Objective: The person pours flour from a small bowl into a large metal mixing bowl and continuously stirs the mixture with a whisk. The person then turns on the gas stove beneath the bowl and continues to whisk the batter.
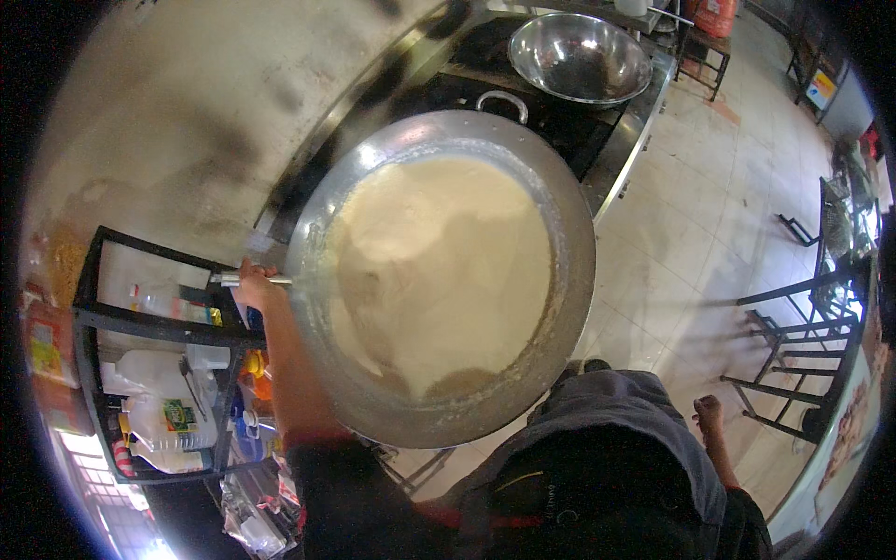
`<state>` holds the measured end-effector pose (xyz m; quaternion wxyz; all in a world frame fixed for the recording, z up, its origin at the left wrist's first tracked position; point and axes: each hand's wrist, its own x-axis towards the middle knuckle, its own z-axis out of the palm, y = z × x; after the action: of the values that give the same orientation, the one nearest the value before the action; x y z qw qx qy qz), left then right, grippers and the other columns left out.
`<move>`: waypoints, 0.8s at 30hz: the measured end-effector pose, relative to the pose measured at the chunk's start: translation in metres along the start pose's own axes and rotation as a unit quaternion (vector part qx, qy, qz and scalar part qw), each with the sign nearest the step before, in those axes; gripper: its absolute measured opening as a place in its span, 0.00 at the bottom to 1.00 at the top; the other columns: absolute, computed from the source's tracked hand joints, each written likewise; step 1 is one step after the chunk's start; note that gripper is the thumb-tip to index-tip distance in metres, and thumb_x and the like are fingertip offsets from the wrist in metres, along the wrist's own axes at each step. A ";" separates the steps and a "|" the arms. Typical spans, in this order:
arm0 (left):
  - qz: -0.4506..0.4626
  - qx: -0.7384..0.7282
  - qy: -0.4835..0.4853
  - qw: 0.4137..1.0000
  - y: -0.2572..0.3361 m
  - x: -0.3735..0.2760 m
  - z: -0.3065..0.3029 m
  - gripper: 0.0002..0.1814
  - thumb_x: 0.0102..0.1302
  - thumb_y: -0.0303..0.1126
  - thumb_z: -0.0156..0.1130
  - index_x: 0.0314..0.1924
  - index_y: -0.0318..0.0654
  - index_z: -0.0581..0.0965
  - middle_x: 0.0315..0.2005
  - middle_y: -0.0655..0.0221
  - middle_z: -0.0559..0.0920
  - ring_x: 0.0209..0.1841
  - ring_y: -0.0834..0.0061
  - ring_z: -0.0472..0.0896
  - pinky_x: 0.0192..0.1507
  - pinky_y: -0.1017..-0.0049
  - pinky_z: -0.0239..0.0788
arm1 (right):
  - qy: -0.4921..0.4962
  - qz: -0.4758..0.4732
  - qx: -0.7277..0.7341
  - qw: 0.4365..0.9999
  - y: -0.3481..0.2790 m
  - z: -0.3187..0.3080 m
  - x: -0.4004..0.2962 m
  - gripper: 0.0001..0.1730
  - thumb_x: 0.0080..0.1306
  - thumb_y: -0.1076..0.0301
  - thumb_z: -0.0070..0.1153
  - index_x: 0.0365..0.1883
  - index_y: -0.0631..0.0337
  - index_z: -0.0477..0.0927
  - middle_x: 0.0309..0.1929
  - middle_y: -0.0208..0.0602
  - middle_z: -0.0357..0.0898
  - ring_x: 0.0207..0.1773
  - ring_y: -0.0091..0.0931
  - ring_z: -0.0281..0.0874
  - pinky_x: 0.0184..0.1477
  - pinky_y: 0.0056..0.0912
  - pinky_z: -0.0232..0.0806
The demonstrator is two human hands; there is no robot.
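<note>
A large round metal wok [575,280] stands before me, holding a wide pool of creamy, pale liquid [448,273]. One loop handle [502,98] shows at its far side. Left of the rim, my left hand [257,283] is closed around a short metal handle [227,279] that points toward the wok; what the handle belongs to, if anything beyond the wok, I cannot tell. My right hand [708,409] hangs low at my right side, away from the wok, fingers curled, with nothing visible in it.
A shiny steel bowl [579,59] sits on the metal stove [633,147] beyond the wok. At the left, a black shelf rack [157,327] holds plastic jugs and bottles [171,420]. Metal-framed stands [784,392] are on the tiled floor at right, near a table [840,448].
</note>
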<state>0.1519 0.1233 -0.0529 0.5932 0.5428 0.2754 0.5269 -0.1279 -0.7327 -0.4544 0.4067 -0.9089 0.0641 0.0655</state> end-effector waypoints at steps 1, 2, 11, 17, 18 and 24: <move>0.031 -0.057 0.050 0.997 0.004 0.004 0.005 0.09 0.54 0.26 0.56 0.19 0.38 0.66 0.09 0.72 0.61 0.09 0.77 0.61 0.12 0.74 0.57 | -0.003 0.054 0.019 0.998 -0.013 -0.005 0.003 0.11 0.54 0.64 0.54 0.25 0.61 0.69 0.17 0.32 0.69 0.14 0.24 0.69 0.13 0.24 0.59; -0.003 -0.074 -0.001 0.997 0.006 -0.004 0.014 0.09 0.54 0.26 0.56 0.19 0.38 0.66 0.10 0.72 0.62 0.09 0.78 0.61 0.12 0.74 0.57 | 0.000 0.167 0.060 0.984 -0.033 -0.007 0.004 0.11 0.54 0.64 0.53 0.25 0.61 0.69 0.16 0.32 0.68 0.14 0.24 0.69 0.12 0.24 0.59; 0.018 -0.019 0.040 0.999 0.016 0.025 -0.007 0.10 0.52 0.25 0.56 0.18 0.40 0.65 0.10 0.72 0.64 0.09 0.78 0.62 0.12 0.76 0.58 | -0.126 0.267 0.040 0.955 0.014 -0.017 0.002 0.19 0.46 0.64 0.59 0.38 0.52 0.74 0.43 0.34 0.71 0.51 0.35 0.65 0.55 0.39 0.54; -0.044 0.068 -0.107 0.991 0.025 -0.024 0.042 0.10 0.52 0.22 0.54 0.17 0.36 0.65 0.11 0.70 0.66 0.10 0.77 0.63 0.12 0.76 0.58 | -0.112 0.283 0.084 0.949 0.017 -0.024 -0.002 0.22 0.46 0.63 0.59 0.41 0.53 0.73 0.46 0.35 0.71 0.53 0.36 0.64 0.56 0.39 0.54; -0.005 0.106 -0.079 0.991 0.018 0.002 0.021 0.08 0.52 0.22 0.54 0.19 0.35 0.66 0.12 0.72 0.66 0.11 0.78 0.64 0.13 0.77 0.59 | -0.119 0.270 0.089 0.951 0.020 -0.028 0.002 0.22 0.46 0.63 0.59 0.42 0.53 0.72 0.46 0.36 0.71 0.53 0.36 0.64 0.56 0.39 0.54; 0.059 -0.060 0.012 0.996 0.021 -0.018 0.063 0.08 0.53 0.23 0.55 0.21 0.35 0.66 0.12 0.70 0.67 0.11 0.77 0.64 0.15 0.73 0.62 | -0.074 0.307 0.077 0.946 -0.031 -0.033 0.008 0.21 0.46 0.67 0.60 0.39 0.57 0.70 0.38 0.33 0.71 0.40 0.31 0.70 0.43 0.37 0.65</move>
<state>0.1959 0.0813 -0.0215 0.5892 0.5153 0.2181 0.5829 -0.1130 -0.7377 -0.4114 0.4393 -0.8039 0.3142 0.2490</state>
